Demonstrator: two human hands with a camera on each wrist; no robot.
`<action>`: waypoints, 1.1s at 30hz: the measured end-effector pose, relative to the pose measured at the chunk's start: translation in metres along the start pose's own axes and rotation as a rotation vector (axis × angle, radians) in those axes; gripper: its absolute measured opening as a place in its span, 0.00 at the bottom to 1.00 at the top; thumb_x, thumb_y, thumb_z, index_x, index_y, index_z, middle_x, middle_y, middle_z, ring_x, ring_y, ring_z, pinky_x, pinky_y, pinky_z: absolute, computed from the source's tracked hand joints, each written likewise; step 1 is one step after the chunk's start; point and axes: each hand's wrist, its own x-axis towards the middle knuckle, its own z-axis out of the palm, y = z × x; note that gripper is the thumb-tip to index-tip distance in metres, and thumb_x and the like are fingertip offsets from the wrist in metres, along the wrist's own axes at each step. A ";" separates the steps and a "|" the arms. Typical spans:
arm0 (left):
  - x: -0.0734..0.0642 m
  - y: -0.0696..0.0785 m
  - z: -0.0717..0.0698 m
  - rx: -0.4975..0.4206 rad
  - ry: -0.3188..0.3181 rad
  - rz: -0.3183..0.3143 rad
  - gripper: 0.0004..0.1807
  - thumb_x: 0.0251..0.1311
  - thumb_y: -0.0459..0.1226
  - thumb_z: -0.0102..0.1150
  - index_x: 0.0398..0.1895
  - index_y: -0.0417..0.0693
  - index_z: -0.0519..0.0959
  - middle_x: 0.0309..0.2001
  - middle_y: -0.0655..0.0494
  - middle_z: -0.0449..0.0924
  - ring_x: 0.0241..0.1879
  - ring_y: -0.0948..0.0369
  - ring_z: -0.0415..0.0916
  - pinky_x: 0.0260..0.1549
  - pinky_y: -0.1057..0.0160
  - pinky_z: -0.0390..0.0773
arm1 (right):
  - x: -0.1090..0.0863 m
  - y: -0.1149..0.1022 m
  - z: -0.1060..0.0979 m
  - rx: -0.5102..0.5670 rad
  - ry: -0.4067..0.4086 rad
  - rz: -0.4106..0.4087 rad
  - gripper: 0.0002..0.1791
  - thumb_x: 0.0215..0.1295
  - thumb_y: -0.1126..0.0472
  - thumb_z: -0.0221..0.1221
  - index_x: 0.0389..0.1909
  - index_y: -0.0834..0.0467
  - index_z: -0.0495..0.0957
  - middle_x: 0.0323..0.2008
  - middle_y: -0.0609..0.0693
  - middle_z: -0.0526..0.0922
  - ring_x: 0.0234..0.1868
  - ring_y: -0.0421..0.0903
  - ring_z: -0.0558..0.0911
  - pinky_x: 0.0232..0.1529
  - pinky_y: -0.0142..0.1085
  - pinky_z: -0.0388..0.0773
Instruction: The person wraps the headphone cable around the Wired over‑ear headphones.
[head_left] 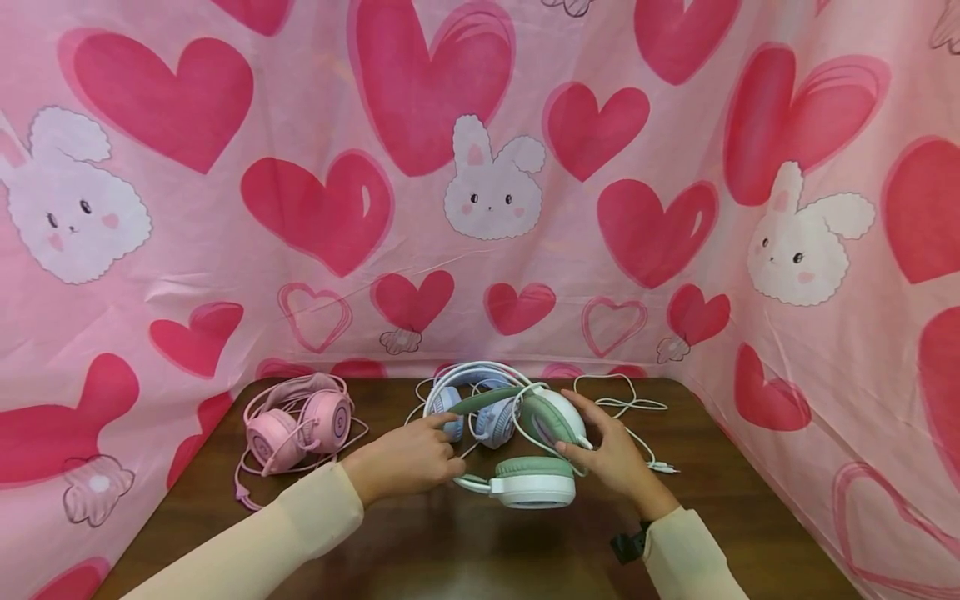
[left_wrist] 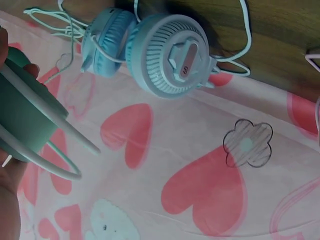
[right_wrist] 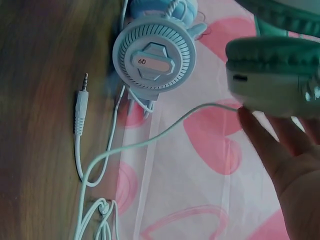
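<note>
Both hands hold a pair of white and green headphones [head_left: 542,493] above the table, tilted so that one ear cup hangs lower in front. My left hand [head_left: 408,458] grips the headband side, its index finger along the green padded band [head_left: 487,402]. At the other side, my right hand [head_left: 611,450] holds the upper ear cup [head_left: 570,417] between thumb and fingers. In the right wrist view its fingertips press the white shell [right_wrist: 265,95] below the green cushion. Light blue headphones [head_left: 495,423] stand on the table right behind, partly hidden by the green pair.
Pink headphones [head_left: 300,425] with their cord lie at the left of the brown table [head_left: 360,558]. A white cable [head_left: 630,406] loops at the back right, and a plug [head_left: 663,467] lies nearer. Heart-patterned pink cloth [head_left: 315,308] hangs around the table's back and sides.
</note>
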 end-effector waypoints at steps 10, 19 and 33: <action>-0.016 -0.003 -0.012 -0.056 0.029 0.011 0.11 0.47 0.36 0.69 0.24 0.58 0.74 0.22 0.64 0.79 0.28 0.65 0.79 0.62 0.50 0.65 | 0.002 0.004 -0.011 0.251 -0.055 -0.273 0.29 0.73 0.53 0.52 0.66 0.70 0.65 0.59 0.66 0.74 0.59 0.49 0.76 0.57 0.36 0.73; -0.019 0.000 -0.018 -0.075 0.135 0.062 0.07 0.50 0.33 0.57 0.25 0.57 0.73 0.24 0.63 0.78 0.30 0.64 0.78 0.62 0.50 0.66 | 0.008 0.022 -0.004 0.177 0.009 -0.131 0.24 0.57 0.81 0.58 0.57 0.72 0.73 0.50 0.59 0.82 0.47 0.43 0.81 0.44 0.31 0.79; -0.019 0.009 -0.027 -0.088 0.204 0.053 0.06 0.57 0.32 0.49 0.28 0.54 0.72 0.27 0.65 0.79 0.36 0.63 0.79 0.62 0.50 0.66 | 0.013 0.023 0.006 0.208 -0.014 0.059 0.11 0.72 0.66 0.52 0.47 0.66 0.80 0.37 0.52 0.84 0.35 0.44 0.82 0.35 0.36 0.81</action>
